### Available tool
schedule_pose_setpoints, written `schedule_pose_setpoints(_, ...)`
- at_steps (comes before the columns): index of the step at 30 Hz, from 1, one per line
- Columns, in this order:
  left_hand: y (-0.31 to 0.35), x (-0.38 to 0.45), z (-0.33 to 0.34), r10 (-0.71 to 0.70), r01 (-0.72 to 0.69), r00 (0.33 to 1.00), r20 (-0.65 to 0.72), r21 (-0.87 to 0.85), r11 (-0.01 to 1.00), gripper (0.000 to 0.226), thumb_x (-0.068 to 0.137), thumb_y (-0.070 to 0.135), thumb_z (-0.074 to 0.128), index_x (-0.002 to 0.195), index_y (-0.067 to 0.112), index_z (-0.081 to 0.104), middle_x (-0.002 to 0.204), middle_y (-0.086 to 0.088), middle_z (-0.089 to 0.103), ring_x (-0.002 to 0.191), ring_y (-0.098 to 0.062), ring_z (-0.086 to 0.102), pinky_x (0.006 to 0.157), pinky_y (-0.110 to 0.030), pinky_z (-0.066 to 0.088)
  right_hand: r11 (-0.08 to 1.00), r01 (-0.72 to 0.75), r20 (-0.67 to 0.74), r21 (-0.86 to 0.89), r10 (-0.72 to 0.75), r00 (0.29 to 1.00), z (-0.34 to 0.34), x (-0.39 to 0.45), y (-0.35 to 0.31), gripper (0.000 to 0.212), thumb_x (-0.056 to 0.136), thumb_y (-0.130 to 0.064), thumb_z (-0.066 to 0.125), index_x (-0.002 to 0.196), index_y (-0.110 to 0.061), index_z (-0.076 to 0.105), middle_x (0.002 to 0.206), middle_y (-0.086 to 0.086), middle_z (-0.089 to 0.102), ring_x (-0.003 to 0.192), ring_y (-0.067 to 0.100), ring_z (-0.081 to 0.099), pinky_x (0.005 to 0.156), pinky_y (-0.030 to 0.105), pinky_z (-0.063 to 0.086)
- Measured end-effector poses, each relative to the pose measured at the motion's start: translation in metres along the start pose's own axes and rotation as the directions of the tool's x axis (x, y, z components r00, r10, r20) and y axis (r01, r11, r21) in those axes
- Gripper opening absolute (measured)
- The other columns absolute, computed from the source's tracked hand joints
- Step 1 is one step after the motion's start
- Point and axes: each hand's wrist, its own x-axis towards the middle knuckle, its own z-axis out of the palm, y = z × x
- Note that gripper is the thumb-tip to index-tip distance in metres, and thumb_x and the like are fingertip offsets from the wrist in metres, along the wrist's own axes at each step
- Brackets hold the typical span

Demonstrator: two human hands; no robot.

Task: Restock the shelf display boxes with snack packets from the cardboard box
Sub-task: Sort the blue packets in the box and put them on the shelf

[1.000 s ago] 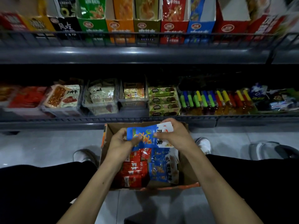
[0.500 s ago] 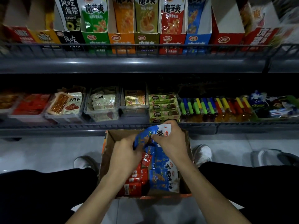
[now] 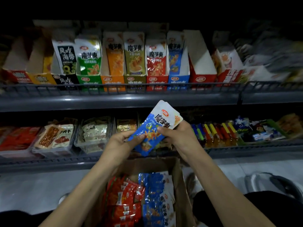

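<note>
Above the cardboard box (image 3: 177,179), both hands — left (image 3: 119,143), right (image 3: 178,138) — grip blue packets (image 3: 154,128).

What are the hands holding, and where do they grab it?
A stack of blue snack packets: the left hand pinches its lower left edge, the right hand grips its right side.

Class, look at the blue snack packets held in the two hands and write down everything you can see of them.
The blue snack packets are a small stack of glossy, plastic-looking sachets, white at the top with a red oval logo and dark characters, blue below with an orange food picture. They tilt, white end up and to the right, above the cardboard box and in front of the lower shelf. The left hand pinches the lower left edge; the right hand grips the right side.
</note>
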Motion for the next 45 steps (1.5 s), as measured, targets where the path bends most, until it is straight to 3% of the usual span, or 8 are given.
schedule_pose_setpoints(5, 0.034, 0.034, 0.02, 0.193, -0.23, 0.97, 0.144, 0.309, 0.923, 0.022, 0.085, 0.01, 0.071, 0.079, 0.031, 0.07, 0.071, 0.004, 0.073, 0.065, -0.01, 0.064, 0.062, -0.029, 0.054, 0.972, 0.175, -0.043, -0.155, -0.184, 0.982, -0.009, 0.028, -0.049, 0.027, 0.088, 0.001, 0.064, 0.101, -0.022, 0.062, 0.1, 0.001, 0.073, 0.091, 0.021, 0.071, 0.083, 0.045, 0.057)
schedule_pose_setpoints(11, 0.12, 0.082, 0.032, 0.618, -0.557, 0.738, 0.271, 0.761, 0.332, 0.04, 0.086, 0.021, 0.06, 0.126, 0.025, 0.056, 0.116, -0.002, 0.062, 0.108, -0.022, 0.056, 0.09, -0.037, 0.049, 0.897, 0.29, -0.163, -0.332, -0.358, 0.919, -0.036, 0.071, -0.135, 0.023, 0.099, -0.013, 0.051, 0.118, -0.025, 0.051, 0.101, -0.008, 0.066, 0.083, 0.003, 0.067, 0.069, 0.032, 0.059)
schedule_pose_setpoints(17, 0.161, 0.12, 0.06, 0.247, -0.398, 0.881, 0.404, 0.914, -0.075, 0.073, 0.081, 0.019, 0.056, 0.146, 0.037, 0.027, 0.13, -0.01, 0.053, 0.125, -0.032, 0.041, 0.099, -0.041, 0.038, 0.79, 0.378, -0.175, -0.483, -0.51, 0.842, -0.035, 0.113, -0.188, 0.024, 0.1, -0.01, 0.046, 0.121, -0.021, 0.045, 0.093, -0.006, 0.06, 0.07, -0.002, 0.058, 0.059, 0.02, 0.051)
schedule_pose_setpoints(25, 0.141, 0.138, 0.069, 0.196, -0.448, 0.878, 0.437, 0.894, 0.015, 0.061, 0.087, 0.012, 0.053, 0.142, 0.03, 0.035, 0.129, -0.007, 0.057, 0.131, -0.028, 0.04, 0.12, -0.043, -0.001, 0.776, 0.277, -0.213, -0.567, -0.462, 0.861, -0.011, 0.167, -0.172, 0.058, 0.102, -0.016, 0.039, 0.153, -0.022, 0.011, 0.066, 0.006, 0.047, 0.048, 0.019, 0.044, 0.051, 0.031, 0.04)
schedule_pose_setpoints(33, 0.135, 0.141, 0.065, 0.246, -0.505, 0.842, 0.48, 0.862, 0.044, 0.066, 0.083, 0.013, 0.055, 0.143, 0.03, 0.033, 0.132, -0.006, 0.057, 0.136, -0.028, 0.037, 0.115, -0.044, -0.015, 0.76, 0.25, -0.143, -0.6, -0.409, 0.901, -0.019, 0.185, -0.163, 0.02, 0.1, -0.011, 0.041, 0.117, -0.018, 0.035, 0.075, 0.009, 0.051, 0.058, 0.02, 0.053, 0.045, 0.032, 0.047)
schedule_pose_setpoints(37, 0.134, 0.143, 0.065, 0.254, -0.498, 0.842, 0.475, 0.867, 0.028, 0.065, 0.083, 0.015, 0.056, 0.142, 0.03, 0.032, 0.13, -0.006, 0.056, 0.135, -0.028, 0.037, 0.116, -0.046, -0.014, 0.749, 0.203, -0.106, -0.63, -0.342, 0.934, -0.023, 0.189, -0.165, 0.034, 0.088, -0.002, 0.058, 0.117, -0.013, 0.046, 0.093, 0.011, 0.063, 0.077, 0.023, 0.065, 0.056, 0.032, 0.054)
schedule_pose_setpoints(42, 0.133, 0.143, 0.066, 0.272, -0.501, 0.836, 0.477, 0.865, 0.024, 0.067, 0.08, 0.015, 0.057, 0.14, 0.031, 0.033, 0.115, -0.001, 0.064, 0.122, -0.024, 0.051, 0.115, -0.046, -0.015, 0.583, 0.234, 0.001, -0.778, -0.371, 0.929, -0.038, 0.19, -0.189, 0.04, 0.083, -0.005, 0.072, 0.12, -0.008, 0.057, 0.107, 0.008, 0.065, 0.088, 0.017, 0.061, 0.059, 0.022, 0.045)
schedule_pose_setpoints(45, 0.131, 0.145, 0.067, 0.293, -0.497, 0.83, 0.474, 0.868, 0.004, 0.06, 0.081, 0.017, 0.057, 0.136, 0.031, 0.035, 0.105, 0.0, 0.065, 0.116, -0.025, 0.055, 0.118, -0.049, -0.011, 0.302, 0.234, 0.118, -0.924, -0.356, 0.927, -0.039, 0.19, -0.2, 0.045, 0.08, -0.006, 0.074, 0.122, -0.009, 0.06, 0.117, 0.007, 0.064, 0.091, 0.014, 0.058, 0.069, 0.025, 0.045)
